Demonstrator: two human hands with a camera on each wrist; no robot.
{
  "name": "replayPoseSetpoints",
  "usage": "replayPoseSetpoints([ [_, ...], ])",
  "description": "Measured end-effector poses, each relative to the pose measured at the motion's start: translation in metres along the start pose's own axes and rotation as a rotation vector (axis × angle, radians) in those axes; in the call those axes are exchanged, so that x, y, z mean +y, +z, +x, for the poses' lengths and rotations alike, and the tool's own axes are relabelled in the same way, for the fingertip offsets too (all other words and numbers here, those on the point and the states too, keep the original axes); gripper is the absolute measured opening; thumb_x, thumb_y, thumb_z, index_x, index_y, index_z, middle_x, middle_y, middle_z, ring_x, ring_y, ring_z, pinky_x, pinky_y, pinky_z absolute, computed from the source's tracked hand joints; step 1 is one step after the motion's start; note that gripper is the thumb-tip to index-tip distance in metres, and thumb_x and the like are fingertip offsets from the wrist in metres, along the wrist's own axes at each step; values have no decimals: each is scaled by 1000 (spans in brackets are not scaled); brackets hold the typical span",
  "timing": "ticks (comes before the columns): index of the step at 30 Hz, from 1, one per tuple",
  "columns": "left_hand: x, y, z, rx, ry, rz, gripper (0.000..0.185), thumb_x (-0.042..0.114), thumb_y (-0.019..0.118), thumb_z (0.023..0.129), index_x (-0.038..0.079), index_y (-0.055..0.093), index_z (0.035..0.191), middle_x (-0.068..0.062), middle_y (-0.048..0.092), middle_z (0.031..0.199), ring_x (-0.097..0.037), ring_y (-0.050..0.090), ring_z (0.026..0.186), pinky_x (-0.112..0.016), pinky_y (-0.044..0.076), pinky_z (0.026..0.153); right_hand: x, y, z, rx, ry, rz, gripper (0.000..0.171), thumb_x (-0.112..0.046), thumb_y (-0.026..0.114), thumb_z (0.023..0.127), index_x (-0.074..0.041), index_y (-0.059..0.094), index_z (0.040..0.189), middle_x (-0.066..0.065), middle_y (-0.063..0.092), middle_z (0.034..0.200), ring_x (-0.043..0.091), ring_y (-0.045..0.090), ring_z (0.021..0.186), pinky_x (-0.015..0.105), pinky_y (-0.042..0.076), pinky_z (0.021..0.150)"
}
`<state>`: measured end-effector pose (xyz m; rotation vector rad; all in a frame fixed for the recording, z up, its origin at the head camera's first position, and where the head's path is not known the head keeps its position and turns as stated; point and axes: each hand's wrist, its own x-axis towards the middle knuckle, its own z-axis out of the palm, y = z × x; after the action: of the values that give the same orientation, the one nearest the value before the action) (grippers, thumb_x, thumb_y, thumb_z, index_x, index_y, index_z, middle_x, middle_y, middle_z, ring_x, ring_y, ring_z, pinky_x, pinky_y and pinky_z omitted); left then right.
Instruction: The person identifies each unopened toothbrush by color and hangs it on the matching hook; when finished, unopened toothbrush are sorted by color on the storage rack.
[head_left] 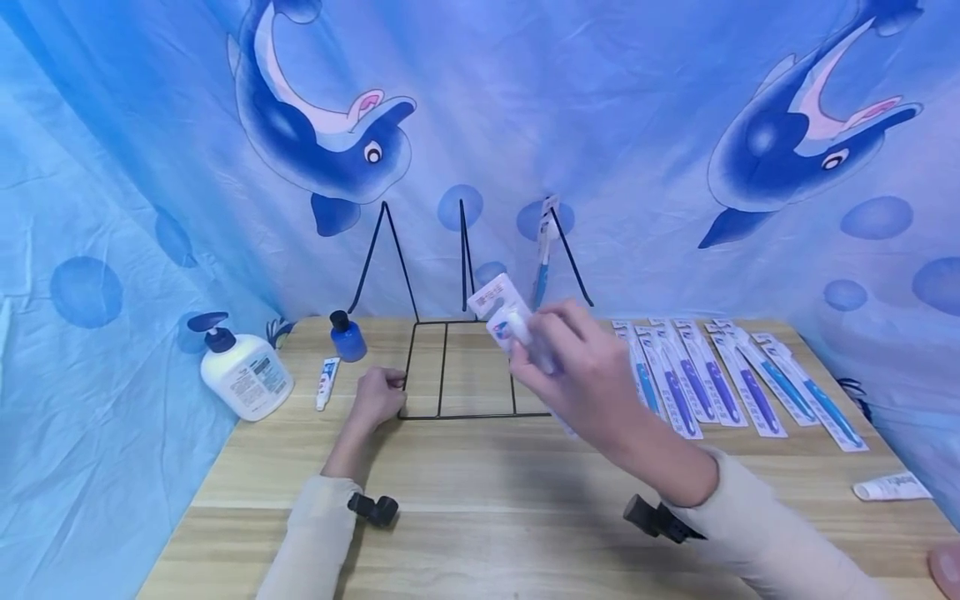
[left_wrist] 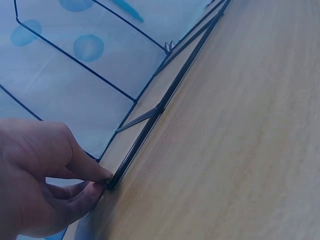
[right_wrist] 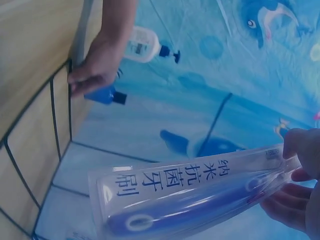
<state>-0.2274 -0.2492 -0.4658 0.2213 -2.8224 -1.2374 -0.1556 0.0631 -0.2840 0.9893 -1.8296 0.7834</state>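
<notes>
A black wire rack (head_left: 465,367) stands on the wooden table (head_left: 480,500), with three upright prongs against the backdrop. My left hand (head_left: 378,398) pinches the rack's front left corner (left_wrist: 112,181) between thumb and fingers. My right hand (head_left: 577,375) holds a packaged toothbrush (head_left: 510,321) above the rack's base; in the right wrist view the clear pack (right_wrist: 195,192) shows a blue brush and printed characters. One packaged toothbrush (head_left: 545,250) hangs on the right prong.
Several packaged toothbrushes (head_left: 735,375) lie in a row on the right. A white pump bottle (head_left: 243,375), a small blue bottle (head_left: 347,336) and a small tube (head_left: 327,382) sit at the left. Another tube (head_left: 892,487) lies near the right edge.
</notes>
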Motion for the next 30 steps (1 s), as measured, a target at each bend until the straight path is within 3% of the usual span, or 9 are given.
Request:
replayPoseSetpoints([
  [8, 1, 2, -1, -1, 11, -7, 52, -10, 56, 68, -11, 65, 120, -22, 69, 104, -36, 63, 100, -47, 52, 89, 0, 29, -6, -104, 13, 0, 10, -10, 68, 81, -3, 65, 87, 10, 61, 87, 13, 55, 59, 21, 47, 47],
  [17, -1, 3, 1, 6, -4, -6, 51, -10, 57, 70, -10, 66, 120, -19, 69, 102, -34, 63, 98, -46, 52, 87, 20, 56, -8, -164, 65, -75, 16, -11, 72, 81, -4, 59, 86, 7, 56, 85, 11, 47, 56, 18, 38, 42],
  [23, 0, 1, 1, 2, -24, -17, 49, -10, 58, 72, -9, 66, 120, -19, 68, 103, -33, 62, 97, -45, 52, 86, 39, 83, 2, -167, 133, -68, 16, -9, 70, 84, -4, 56, 90, 12, 54, 92, 15, 49, 58, 21, 44, 46],
  [30, 0, 1, 0, 0, -27, -23, 48, -10, 59, 74, -9, 65, 121, -19, 68, 104, -34, 63, 99, -45, 53, 87, 63, 118, 16, -163, 252, -37, 29, -10, 78, 82, -2, 57, 100, 13, 51, 95, 20, 54, 68, 29, 52, 57],
])
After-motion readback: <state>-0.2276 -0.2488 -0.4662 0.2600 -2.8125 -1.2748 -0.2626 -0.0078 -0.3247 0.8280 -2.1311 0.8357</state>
